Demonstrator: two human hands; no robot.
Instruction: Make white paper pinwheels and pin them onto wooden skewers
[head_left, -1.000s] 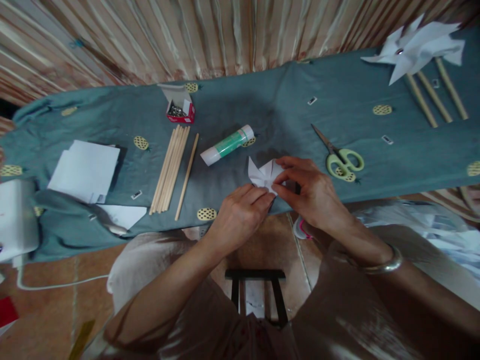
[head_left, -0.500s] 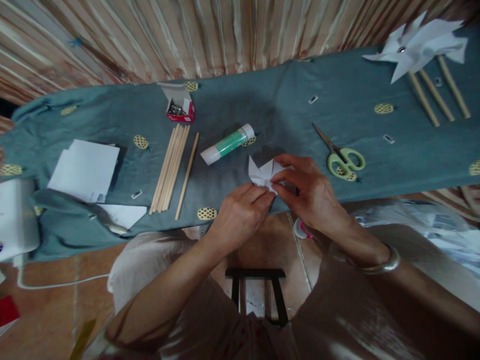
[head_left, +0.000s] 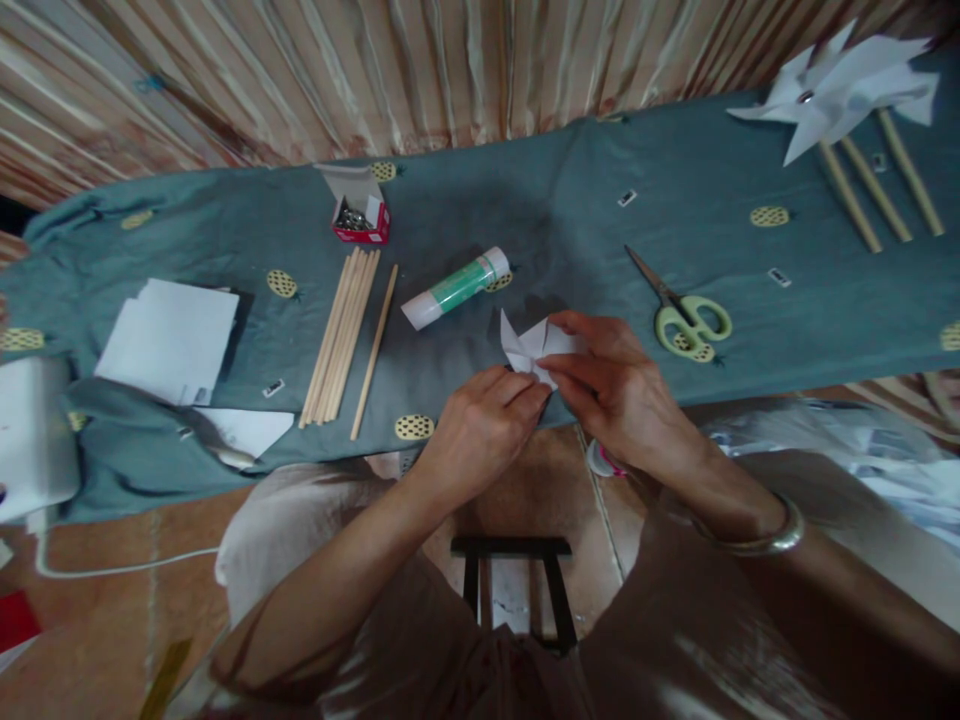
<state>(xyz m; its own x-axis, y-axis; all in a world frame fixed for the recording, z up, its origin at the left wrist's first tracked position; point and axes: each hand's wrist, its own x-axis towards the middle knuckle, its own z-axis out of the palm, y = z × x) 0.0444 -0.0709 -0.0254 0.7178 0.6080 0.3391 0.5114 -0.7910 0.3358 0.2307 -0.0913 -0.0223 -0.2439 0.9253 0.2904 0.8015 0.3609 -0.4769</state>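
A small folded white paper pinwheel (head_left: 534, 346) lies at the near edge of a table covered with a teal cloth (head_left: 570, 210). My left hand (head_left: 480, 425) pinches its lower corner with curled fingers. My right hand (head_left: 611, 390) closes on its right side, thumb and fingers pressing the folds toward the centre. A metal bangle (head_left: 757, 535) sits on my right wrist.
A glue stick (head_left: 455, 288) lies just behind the paper. Green scissors (head_left: 679, 312) are to the right, wooden sticks (head_left: 349, 330) and a red box of pins (head_left: 358, 218) to the left. White paper sheets (head_left: 171, 340) lie far left. Finished pinwheels on sticks (head_left: 840, 95) are far right.
My right fingers have shifted slightly, pulling the paper's right flap more upright and toward the centre. My left hand has stayed where it was.
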